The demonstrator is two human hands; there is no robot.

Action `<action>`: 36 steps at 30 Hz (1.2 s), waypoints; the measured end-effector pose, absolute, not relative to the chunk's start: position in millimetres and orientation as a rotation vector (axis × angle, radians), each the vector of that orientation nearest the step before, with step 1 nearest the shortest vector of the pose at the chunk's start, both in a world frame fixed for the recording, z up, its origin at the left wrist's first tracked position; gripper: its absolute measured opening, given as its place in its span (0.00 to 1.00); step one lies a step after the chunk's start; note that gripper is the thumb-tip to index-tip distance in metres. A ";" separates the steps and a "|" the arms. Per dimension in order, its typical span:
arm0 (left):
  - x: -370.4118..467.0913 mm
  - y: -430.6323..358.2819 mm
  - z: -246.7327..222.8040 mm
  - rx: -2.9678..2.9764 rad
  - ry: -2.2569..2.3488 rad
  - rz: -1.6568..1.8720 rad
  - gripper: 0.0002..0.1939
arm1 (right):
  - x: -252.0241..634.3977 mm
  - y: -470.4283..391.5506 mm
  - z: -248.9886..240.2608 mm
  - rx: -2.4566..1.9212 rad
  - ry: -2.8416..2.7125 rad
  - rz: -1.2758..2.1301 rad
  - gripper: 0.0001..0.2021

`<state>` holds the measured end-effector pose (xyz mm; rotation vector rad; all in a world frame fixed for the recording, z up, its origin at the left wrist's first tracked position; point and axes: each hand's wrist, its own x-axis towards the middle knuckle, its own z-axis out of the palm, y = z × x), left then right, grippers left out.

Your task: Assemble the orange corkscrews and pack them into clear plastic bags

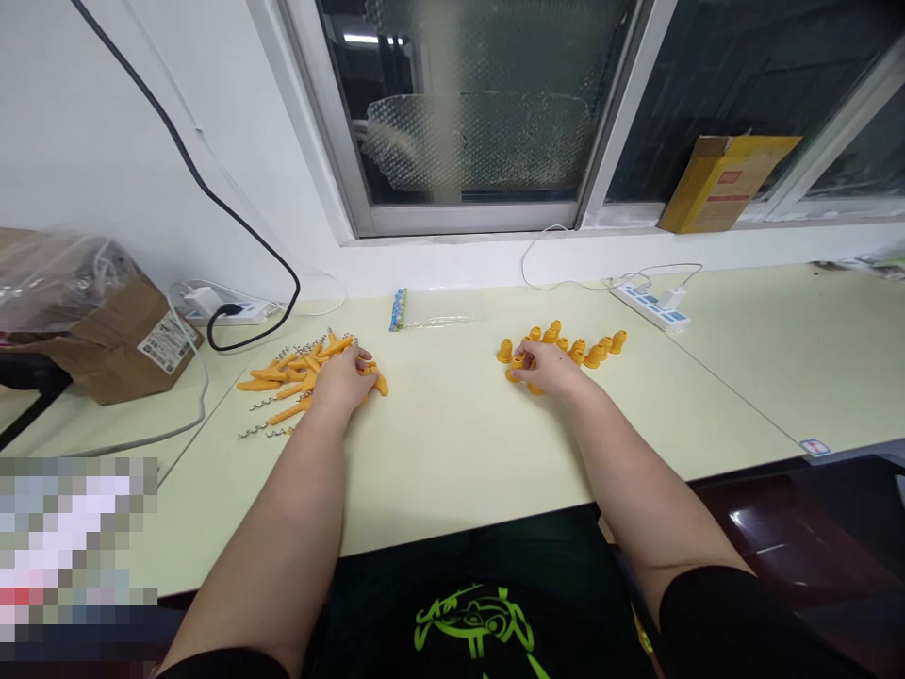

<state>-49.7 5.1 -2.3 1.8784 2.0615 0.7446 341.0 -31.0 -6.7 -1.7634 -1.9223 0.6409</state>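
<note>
Left of the bag [444, 308], the left hand [340, 379] touches the corkscrews [289, 391]; its grip I cannot tell. Right of it, the right hand [551, 366] pinches a cap [512, 374].

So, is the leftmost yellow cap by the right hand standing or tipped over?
Standing: the leftmost cap has its flared rim on the table, narrow end up.

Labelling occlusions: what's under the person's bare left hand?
Beside the left hand: yellow-orange plastic handles with silvery metal spirals; a yellow-orange plastic end shows by its fingertips. Whatever lies directly beneath the hand is covered, so pieces there can't be counted.
</note>
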 end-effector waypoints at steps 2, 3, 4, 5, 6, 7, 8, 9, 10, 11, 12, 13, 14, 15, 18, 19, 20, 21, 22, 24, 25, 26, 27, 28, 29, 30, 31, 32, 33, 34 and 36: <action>-48.7 3.1 0.9 1.851 2.054 0.808 0.15 | 340.6 -31.5 -6.2 -1.768 -1.923 0.634 0.11; -48.3 2.0 2.6 1.843 2.050 0.864 0.13 | 340.5 -31.7 -6.1 -1.770 -1.923 0.632 0.11; -47.8 0.9 4.1 1.837 2.046 0.938 0.12 | 340.6 -31.6 -6.2 -1.772 -1.922 0.629 0.11; -47.3 -0.1 5.4 1.829 2.041 1.024 0.11 | 340.9 -31.5 -6.4 -1.776 -1.919 0.626 0.11; -46.8 -1.1 6.5 1.818 2.035 1.114 0.10 | 341.4 -31.1 -7.0 -1.780 -1.915 0.620 0.11; -46.3 -2.0 7.4 1.803 2.031 1.195 0.10 | 342.1 -30.5 -7.7 -1.784 -1.909 0.612 0.10; -45.7 -2.7 8.1 1.785 2.025 1.259 0.09 | 343.0 -29.8 -8.6 -1.786 -1.904 0.605 0.10; -45.1 -3.4 8.9 1.769 2.017 1.302 0.08 | 343.9 -28.9 -9.7 -1.786 -1.900 0.596 0.10; -44.5 -4.0 9.7 1.753 2.009 1.336 0.08 | 344.9 -28.0 -10.7 -1.786 -1.899 0.586 0.10; -44.0 -4.6 10.7 1.735 2.003 1.368 0.07 | 345.7 -27.2 -11.7 -1.788 -1.898 0.572 0.10; -43.7 -5.1 12.0 1.715 1.994 1.408 0.08 | 346.4 -26.5 -12.4 -1.793 -1.898 0.557 0.09; -43.7 -5.5 13.5 1.693 1.979 1.460 0.08 | 346.8 -26.0 -12.8 -1.802 -1.900 0.543 0.09; -44.2 -5.9 15.4 1.665 1.957 1.524 0.09 | 347.0 -25.7 -12.8 -1.812 -1.901 0.531 0.10; -45.2 -6.2 17.6 1.628 1.934 1.602 0.10 | 346.8 -25.8 -12.5 -1.821 -1.900 0.526 0.10; -52.8 -6.6 25.3 1.488 1.837 1.837 0.11 | 345.0 -27.4 -10.0 -1.827 -1.892 0.532 0.10; -56.6 -6.6 28.0 1.430 1.810 1.903 0.11 | 344.0 -28.2 -8.8 -1.823 -1.889 0.530 0.10; -60.8 -6.5 30.5 1.364 1.792 1.964 0.11 | 343.0 -29.1 -7.6 -1.817 -1.884 0.520 0.10; -65.2 -6.3 32.9 1.297 1.784 2.015 0.12 | 342.0 -29.9 -6.4 -1.810 -1.878 0.506 0.10; -69.4 -5.8 35.0 1.235 1.788 2.052 0.13 | 341.0 -30.6 -5.2 -1.803 -1.868 0.488 0.10; -76.5 -4.1 38.0 1.143 1.794 2.106 0.13 | 339.6 -31.3 -3.4 -1.782 -1.845 0.453 0.10; -79.2 -2.9 38.9 1.125 1.775 2.121 0.13 | 339.2 -31.4 -2.8 -1.766 -1.831 0.431 0.10; -81.3 -1.5 39.2 1.124 1.748 2.130 0.12 | 338.8 -31.2 -2.3 -1.747 -1.819 0.404 0.10; -82.5 0.1 38.9 1.132 1.702 2.137 0.12 | 338.5 -31.0 -1.9 -1.721 -1.804 0.370 0.10; -83.0 1.6 38.1 1.132 1.627 2.141 0.11 | 338.1 -30.7 -1.6 -1.687 -1.783 0.329 0.10; -82.4 3.0 36.8 1.111 1.525 2.139 0.12 | 337.6 -30.6 -1.2 -1.646 -1.759 0.288 0.10; -80.6 4.2 35.0 1.070 1.402 2.118 0.13 | 336.9 -30.7 -0.8 -1.597 -1.732 0.253 0.10; -77.3 5.0 32.9 1.010 1.267 2.079 0.15 | 335.9 -31.2 -0.1 -1.545 -1.709 0.229 0.11; -72.6 5.5 30.4 0.944 1.129 2.022 0.17 | 334.6 -32.0 0.7 -1.494 -1.693 0.218 0.10; -66.3 5.6 27.8 0.882 1.014 1.956 0.19 | 332.9 -33.4 1.8 -1.445 -1.687 0.217 0.10; -58.8 5.3 25.2 0.840 0.939 1.887 0.21 | 330.8 -35.1 3.0 -1.403 -1.690 0.226 0.10; -41.2 3.4 20.3 0.828 0.880 1.770 0.22 | 325.6 -39.1 5.3 -1.333 -1.715 0.259 0.10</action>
